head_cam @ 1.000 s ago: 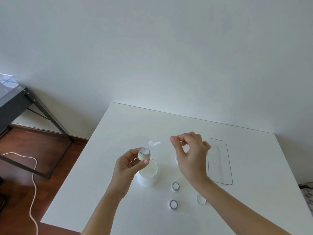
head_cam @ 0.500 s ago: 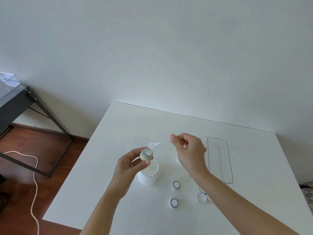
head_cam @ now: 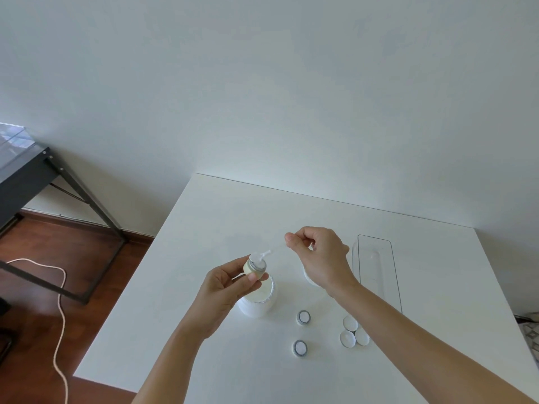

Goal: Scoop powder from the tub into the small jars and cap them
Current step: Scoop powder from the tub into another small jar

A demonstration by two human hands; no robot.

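While the left grip point(head_cam: 230, 282) pinches a small cream-filled glass jar point(head_cam: 254, 265) between thumb and fingers, the right grip point(head_cam: 318, 259) pinches the handle of a clear plastic scoop point(head_cam: 261, 255), its bowl at the jar's mouth. Just below the left grip stands the open white powder tub point(head_cam: 258, 300) on the white surface point(head_cam: 204, 330).
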